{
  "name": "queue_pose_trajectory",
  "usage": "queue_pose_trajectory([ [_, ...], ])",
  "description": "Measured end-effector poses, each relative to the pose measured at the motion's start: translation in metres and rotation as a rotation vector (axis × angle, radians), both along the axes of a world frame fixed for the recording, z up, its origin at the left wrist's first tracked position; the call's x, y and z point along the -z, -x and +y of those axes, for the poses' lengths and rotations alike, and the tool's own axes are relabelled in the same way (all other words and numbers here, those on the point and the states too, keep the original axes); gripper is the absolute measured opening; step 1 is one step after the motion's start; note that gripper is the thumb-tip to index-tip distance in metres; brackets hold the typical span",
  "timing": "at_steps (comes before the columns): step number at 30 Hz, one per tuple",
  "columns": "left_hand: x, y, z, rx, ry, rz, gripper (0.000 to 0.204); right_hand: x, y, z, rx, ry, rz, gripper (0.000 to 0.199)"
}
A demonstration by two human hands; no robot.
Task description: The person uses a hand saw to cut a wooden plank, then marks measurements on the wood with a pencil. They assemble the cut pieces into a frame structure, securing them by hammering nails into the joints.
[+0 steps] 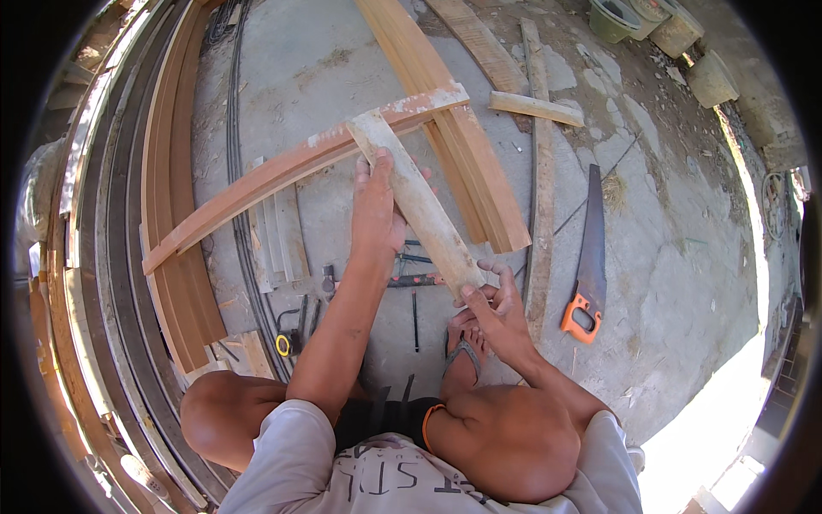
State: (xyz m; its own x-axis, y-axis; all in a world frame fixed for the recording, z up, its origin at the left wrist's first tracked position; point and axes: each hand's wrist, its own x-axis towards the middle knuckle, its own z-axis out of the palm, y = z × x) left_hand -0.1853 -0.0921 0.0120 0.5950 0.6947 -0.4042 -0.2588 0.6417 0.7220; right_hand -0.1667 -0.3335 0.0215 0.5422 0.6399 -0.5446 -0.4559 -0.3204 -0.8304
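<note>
A short pale wooden board [419, 206] runs diagonally over the concrete floor in front of me. My left hand [377, 206] lies along its left edge near the middle and grips it. My right hand [497, 304] holds its near end with the fingers curled under it. The board's far end rests on a long reddish plank [282, 171] that lies slantwise across the floor. My foot in a sandal [464, 355] is just below the right hand.
A handsaw with an orange handle [586, 265] lies to the right. Small hand tools and a tape measure [287, 343] lie by my knees. Curved wooden strips [171, 214] are stacked at the left; more planks [462, 137] and several pots [676, 30] lie farther off.
</note>
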Motion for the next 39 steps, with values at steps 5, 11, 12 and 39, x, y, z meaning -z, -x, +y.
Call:
queue_pose_trajectory([
  [5, 0.033, -0.016, -0.026, 0.037, 0.269, -0.107, 0.037, 0.021, 0.008, -0.034, 0.004, 0.052, -0.261, 0.053],
  [11, 0.035, -0.048, -0.031, 0.242, 0.059, 0.087, 0.048, 0.041, -0.003, -0.038, 0.068, 0.128, -0.422, 0.041],
  [12, 0.042, -0.053, -0.028, 0.271, 0.008, 0.126, 0.057, 0.045, -0.006, -0.037, 0.103, 0.112, -0.425, 0.041],
  [39, 0.053, -0.063, -0.03, 0.459, -0.137, 0.229, 0.096, 0.08, -0.034, -0.036, 0.129, 0.27, -0.744, 0.042],
])
